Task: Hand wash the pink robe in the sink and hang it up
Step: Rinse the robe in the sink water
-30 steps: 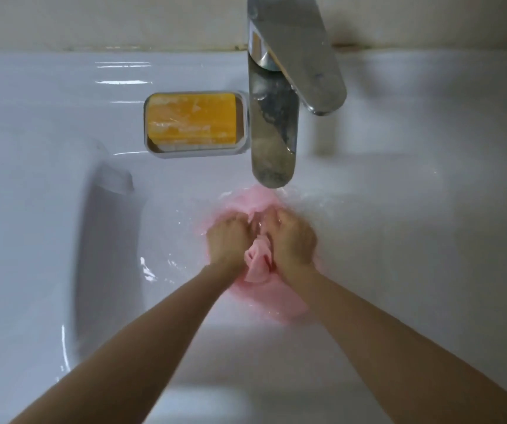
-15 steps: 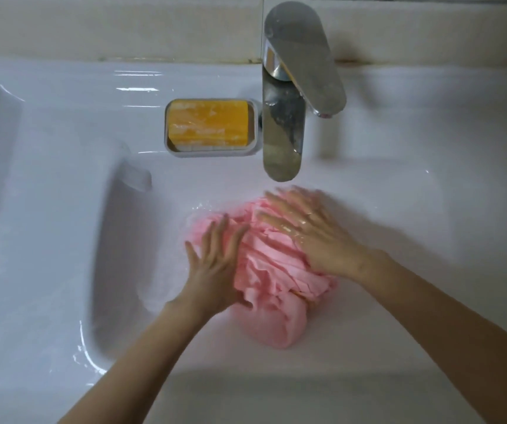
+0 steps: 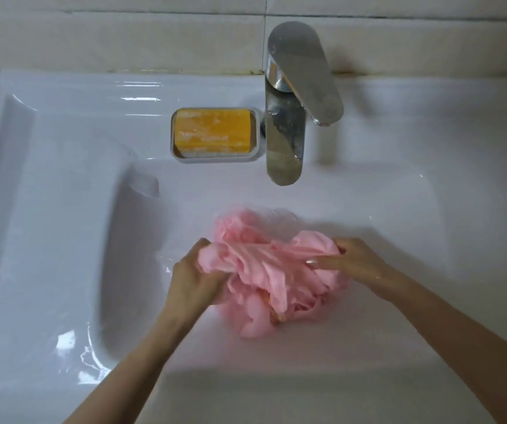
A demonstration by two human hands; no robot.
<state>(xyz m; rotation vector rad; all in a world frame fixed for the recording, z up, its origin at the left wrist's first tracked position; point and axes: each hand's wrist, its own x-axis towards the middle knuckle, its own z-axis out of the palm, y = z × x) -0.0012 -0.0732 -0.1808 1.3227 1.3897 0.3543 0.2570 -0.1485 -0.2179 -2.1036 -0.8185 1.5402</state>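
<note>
The pink robe (image 3: pixel 264 270) is a wet, bunched heap in the white sink basin (image 3: pixel 399 209), below the faucet spout. My left hand (image 3: pixel 194 276) grips the robe's left end in a closed fist. My right hand (image 3: pixel 350 261) holds the robe's right side, fingers curled into the folds and thumb lying across the top. The lower part of the robe hangs down between my forearms.
A chrome faucet (image 3: pixel 289 117) with its lever pointing toward me stands at the back of the sink. An orange soap bar (image 3: pixel 212 133) lies in a clear dish (image 3: pixel 257 139) left of the faucet. The sink's left ledge (image 3: pixel 47 209) is wet. Tiled wall behind.
My hands went from pressing flat on the robe to gripping it at both ends and lifting it slightly. The robe is now spread wider between them.
</note>
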